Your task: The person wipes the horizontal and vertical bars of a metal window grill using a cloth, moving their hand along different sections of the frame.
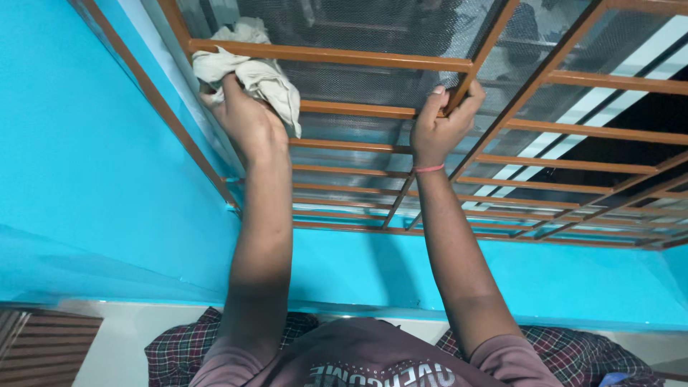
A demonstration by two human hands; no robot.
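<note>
Overhead, left hand (244,115) bunches a pale cloth (254,68) against the orange grille (373,57); right hand (441,125) grips a bar.

Left hand (240,115) grips crumpled pale cloth (252,68), pressed against orange window grille (373,59) near its corner by turquoise wall (86,165). Right hand (438,125) closed around upright grille bar, pink band (428,169) on wrist. Wire mesh (358,29) behind bars; beyond it perhaps a roof, too dim to tell. Checked fabric (179,351) below arms.
</note>
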